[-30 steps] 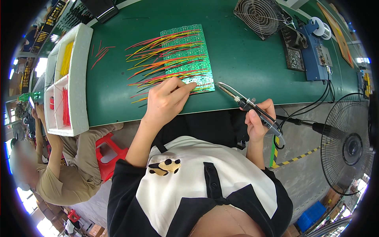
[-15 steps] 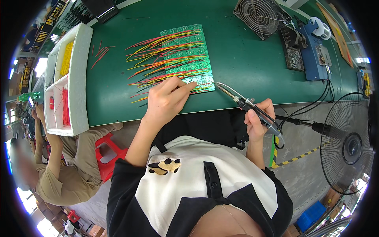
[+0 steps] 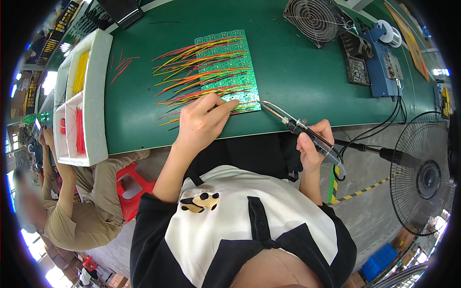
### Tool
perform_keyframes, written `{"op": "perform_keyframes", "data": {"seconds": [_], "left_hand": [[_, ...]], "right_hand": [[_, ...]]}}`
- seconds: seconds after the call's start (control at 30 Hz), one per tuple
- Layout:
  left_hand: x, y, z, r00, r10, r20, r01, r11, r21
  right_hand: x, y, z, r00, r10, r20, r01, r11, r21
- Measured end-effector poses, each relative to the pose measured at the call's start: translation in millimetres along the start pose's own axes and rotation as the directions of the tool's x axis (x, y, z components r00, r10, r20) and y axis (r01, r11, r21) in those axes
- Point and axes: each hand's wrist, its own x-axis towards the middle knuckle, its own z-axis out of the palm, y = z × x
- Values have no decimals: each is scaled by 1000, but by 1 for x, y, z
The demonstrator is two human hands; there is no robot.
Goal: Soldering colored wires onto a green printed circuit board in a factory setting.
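Observation:
A green circuit board [image 3: 247, 60] lies on the bench, with rows of red, yellow and black wires [image 3: 180, 69] fixed to it and trailing off to the left. Over its near edge, my left hand [image 3: 202, 120] is closed in a pinch on a thin wire, whose colour the fingers mostly hide. My right hand [image 3: 314, 146] grips a soldering iron [image 3: 300, 128] with a metal feed tube alongside. The iron's tip meets the board's near right corner, a little right of my left fingertips.
A white foam box [image 3: 98, 96] with yellow and red wires stands at the left, loose red wires [image 3: 125, 65] beside it. Far right are a small fan [image 3: 314, 21], a blue soldering station [image 3: 384, 67] and a solder spool [image 3: 390, 34]. A standing fan [image 3: 425, 175] is at right; another person [image 3: 81, 211] sits left.
The soldering iron's tip has shifted very slightly left, onto the board's corner. My left hand stays in place.

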Motion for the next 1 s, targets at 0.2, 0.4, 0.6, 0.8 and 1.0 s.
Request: {"op": "perform_keyframes", "data": {"seconds": [0.2,0.4,0.6,0.8,1.0], "left_hand": [[1,1,0,1000,14,-7,-14,1000,14],[1,1,0,999,38,-6,-38,998,40],[2,2,-1,999,54,1,-54,997,58],[2,3,-1,999,47,1,-47,998,51],[1,2,-1,999,54,-3,-54,997,56]], "right_hand": [[0,-1,2,1000,-6,-16,6,1000,25],[0,-1,2,1000,-4,-5,4,1000,-1],[0,-2,2,1000,-1,-5,1,1000,-13],[2,-3,5,1000,7,-9,-6,996,91],[4,2,3,996,-60,-68,65,995,73]]}}
